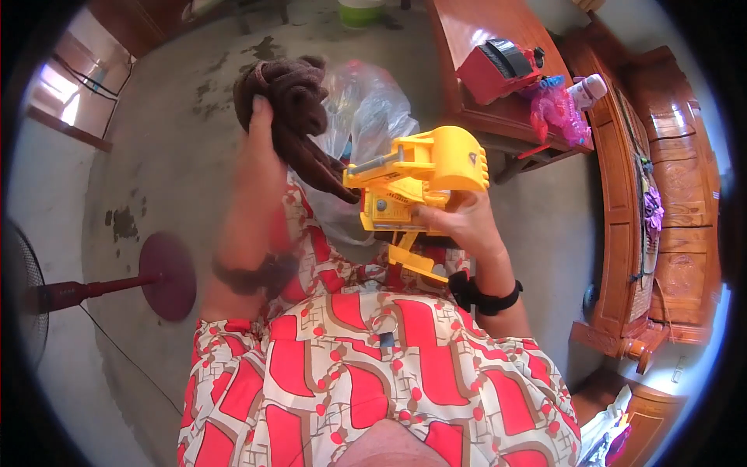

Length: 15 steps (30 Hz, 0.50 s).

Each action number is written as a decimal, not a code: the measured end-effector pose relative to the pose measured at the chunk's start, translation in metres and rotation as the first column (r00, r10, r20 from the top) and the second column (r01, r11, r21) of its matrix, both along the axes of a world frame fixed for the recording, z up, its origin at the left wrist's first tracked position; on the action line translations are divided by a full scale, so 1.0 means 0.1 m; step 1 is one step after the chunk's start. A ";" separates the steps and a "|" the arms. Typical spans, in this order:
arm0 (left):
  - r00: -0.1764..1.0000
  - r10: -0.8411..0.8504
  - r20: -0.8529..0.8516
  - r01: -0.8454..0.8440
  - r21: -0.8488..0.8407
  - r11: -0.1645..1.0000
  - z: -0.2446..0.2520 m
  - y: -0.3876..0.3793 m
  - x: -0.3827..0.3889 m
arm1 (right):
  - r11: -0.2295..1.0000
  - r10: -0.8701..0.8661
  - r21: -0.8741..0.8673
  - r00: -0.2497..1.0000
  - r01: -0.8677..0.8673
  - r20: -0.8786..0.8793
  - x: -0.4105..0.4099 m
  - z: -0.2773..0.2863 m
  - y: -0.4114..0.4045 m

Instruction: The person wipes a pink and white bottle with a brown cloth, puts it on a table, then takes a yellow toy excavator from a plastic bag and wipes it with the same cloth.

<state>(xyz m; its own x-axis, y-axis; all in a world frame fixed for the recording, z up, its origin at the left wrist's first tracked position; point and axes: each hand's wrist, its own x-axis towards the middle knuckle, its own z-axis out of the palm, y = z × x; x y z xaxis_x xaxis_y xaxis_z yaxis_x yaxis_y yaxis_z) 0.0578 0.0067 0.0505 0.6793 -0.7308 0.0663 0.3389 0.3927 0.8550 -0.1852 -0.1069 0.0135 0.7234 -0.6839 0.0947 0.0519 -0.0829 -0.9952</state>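
My left hand (262,134) grips a bunched dark brown cloth (286,96), raised out in front of me. A loose tail of that cloth hangs down to the right and reaches the edge of a yellow toy excavator (397,195). The toy is gripped from its right side by my right hand (461,216), with the thumb across its body. Its bucket (461,160) points up and away, and a yellow blade hangs at its lower end. Behind both hands a clear plastic bag (367,105) with things inside rests on the floor.
On the right stands a wooden table (496,17) bearing a red and black toy (499,67), a pink plastic toy (557,111) and a white bottle (586,90). A carved wooden bench (624,233) runs beyond it. At left is a standing fan (166,277) with a trailing cord.
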 end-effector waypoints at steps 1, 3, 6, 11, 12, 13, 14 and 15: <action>1.000 0.008 0.005 -0.008 0.000 1.000 0.06 0.04 -0.01 | 1.000 0.008 0.000 1.000 -0.008 0.005 0.00 0.00 -0.01; 0.999 0.048 -0.024 -0.048 0.009 0.999 0.13 0.13 -0.07 | 0.997 0.040 0.067 0.999 -0.041 0.009 -0.01 0.04 -0.02; 0.999 -0.034 0.022 0.035 -0.090 0.995 0.19 0.25 -0.05 | 0.992 0.054 0.113 0.998 -0.055 0.012 0.03 0.09 -0.02; 0.780 -0.204 0.592 0.142 0.151 0.978 0.28 0.25 -0.40 | 0.999 0.030 -0.011 0.999 -0.030 -0.017 0.05 -0.05 -0.03; 0.667 -0.182 0.722 0.115 0.142 0.983 0.21 0.16 -0.49 | 0.999 0.035 -0.007 0.999 -0.035 -0.021 0.07 0.00 -0.01; 0.539 -0.149 0.829 0.090 0.119 0.989 0.16 0.04 -0.59 | 1.000 0.022 -0.011 0.998 -0.023 -0.060 0.06 0.01 -0.02; 0.416 -0.034 0.909 0.019 0.029 0.999 0.18 -0.03 -0.60 | 1.000 0.013 -0.016 0.995 -0.015 -0.099 0.05 0.01 -0.03; 0.277 0.087 0.957 -0.054 -0.075 0.996 0.24 -0.11 -0.64 | 1.000 0.004 -0.020 0.991 -0.007 -0.134 0.03 0.02 -0.04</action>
